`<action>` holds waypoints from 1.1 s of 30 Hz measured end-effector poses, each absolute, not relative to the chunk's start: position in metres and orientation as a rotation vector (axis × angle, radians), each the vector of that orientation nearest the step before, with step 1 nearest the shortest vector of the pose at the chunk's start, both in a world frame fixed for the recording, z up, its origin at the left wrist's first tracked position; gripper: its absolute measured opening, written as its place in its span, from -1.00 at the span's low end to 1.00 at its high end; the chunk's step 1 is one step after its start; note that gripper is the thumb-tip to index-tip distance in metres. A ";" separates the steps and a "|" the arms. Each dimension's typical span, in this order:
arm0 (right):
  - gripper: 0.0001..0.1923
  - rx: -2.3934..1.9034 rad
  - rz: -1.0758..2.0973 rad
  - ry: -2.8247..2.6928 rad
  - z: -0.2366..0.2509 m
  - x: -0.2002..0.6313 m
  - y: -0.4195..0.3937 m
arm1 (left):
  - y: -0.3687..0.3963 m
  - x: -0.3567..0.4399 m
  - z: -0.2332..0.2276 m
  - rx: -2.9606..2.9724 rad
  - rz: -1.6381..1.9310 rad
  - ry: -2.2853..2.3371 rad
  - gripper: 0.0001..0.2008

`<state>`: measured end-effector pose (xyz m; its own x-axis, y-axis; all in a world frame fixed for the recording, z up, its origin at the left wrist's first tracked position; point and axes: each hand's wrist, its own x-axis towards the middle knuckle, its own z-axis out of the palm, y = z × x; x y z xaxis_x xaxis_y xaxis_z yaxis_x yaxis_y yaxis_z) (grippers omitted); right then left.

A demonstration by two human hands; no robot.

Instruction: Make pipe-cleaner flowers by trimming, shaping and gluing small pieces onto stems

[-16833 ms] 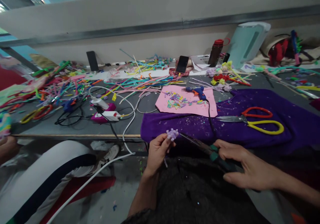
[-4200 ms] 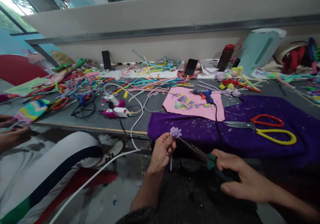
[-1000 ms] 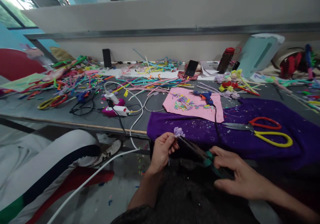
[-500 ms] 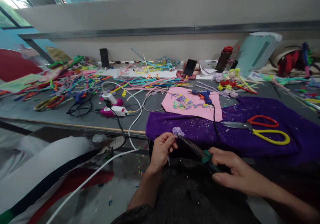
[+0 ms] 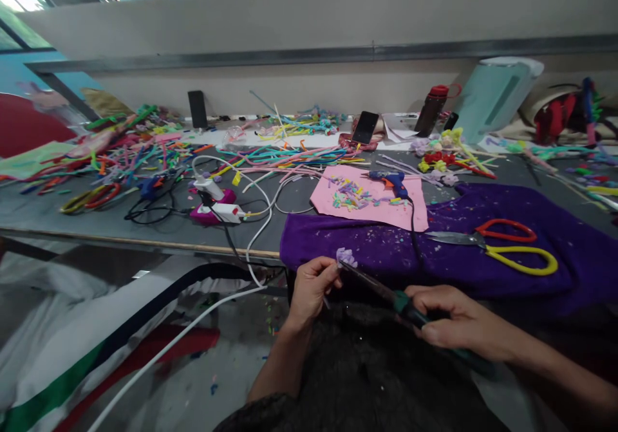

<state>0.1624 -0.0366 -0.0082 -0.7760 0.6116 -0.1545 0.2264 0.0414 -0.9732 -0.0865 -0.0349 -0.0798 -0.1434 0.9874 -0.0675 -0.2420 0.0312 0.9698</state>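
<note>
My left hand (image 5: 310, 290) pinches a small lilac pipe-cleaner flower (image 5: 346, 257) just below its head, and a bit of stem shows under the fingers. Long-nose pliers (image 5: 375, 285) with dark green handles are in my right hand (image 5: 451, 319), its fingers wrapped round the grips. The tips of the pliers touch the flower's lower edge; whether they clamp a petal is too small to tell. Both hands are above my dark lap, in front of the purple cloth (image 5: 313, 242) on the table edge.
Red-and-yellow scissors (image 5: 483, 239) lie on the cloth. A blue glue gun (image 5: 393, 183) rests on a pink sheet (image 5: 328, 203) among cut bits. Left are a power strip (image 5: 219, 213), a white cable (image 5: 193, 319) and heaped pipe cleaners (image 5: 116, 152). A person's leg (image 5: 62, 355) is at lower left.
My right hand and the plier handles have shifted slightly right and down, while the tips stay at the flower. The flower has turned a little. At lower left, the other person's leg has moved.
</note>
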 end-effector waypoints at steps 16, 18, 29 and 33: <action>-0.66 -0.885 1.670 -2.123 -0.003 0.163 -0.032 | -0.032 -0.084 -0.078 0.850 1.424 1.175 -0.75; -0.65 -0.871 1.561 -2.197 -0.001 0.163 -0.035 | -0.031 -0.086 -0.077 0.809 1.429 1.160 -0.73; -0.81 -0.911 1.276 -2.339 -0.004 0.167 -0.047 | -0.033 -0.087 -0.076 0.724 1.352 1.072 -0.67; -0.81 -0.915 1.197 -2.373 -0.006 0.163 -0.046 | -0.034 -0.087 -0.076 0.742 1.348 1.090 -0.67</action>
<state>0.1629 -0.0465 -0.0058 -0.7398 0.6729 0.0042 0.3964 0.4408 -0.8053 -0.0867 -0.0336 -0.0759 -0.1067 0.9776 -0.1814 -0.3824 0.1281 0.9151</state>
